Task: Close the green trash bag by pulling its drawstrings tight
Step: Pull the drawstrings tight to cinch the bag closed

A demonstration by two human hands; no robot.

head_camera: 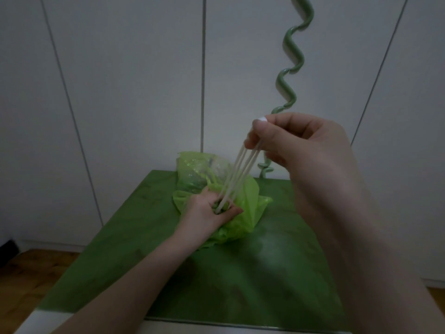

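Observation:
A green trash bag (243, 208) lies bunched on the far part of a green table (277, 273), its filled body reaching toward the wall. My left hand (209, 210) presses down on the gathered mouth of the bag, fingers curled around it. Pale drawstrings (238, 172) run taut from that mouth up and to the right. My right hand (293, 141) is raised above the bag and pinches the upper ends of the drawstrings between thumb and fingers.
A green spiral pole (292, 49) rises behind the table at the right, its base (265, 168) at the table's far edge. White cabinet doors (144, 80) fill the background. Wooden floor (26, 280) shows at the lower left.

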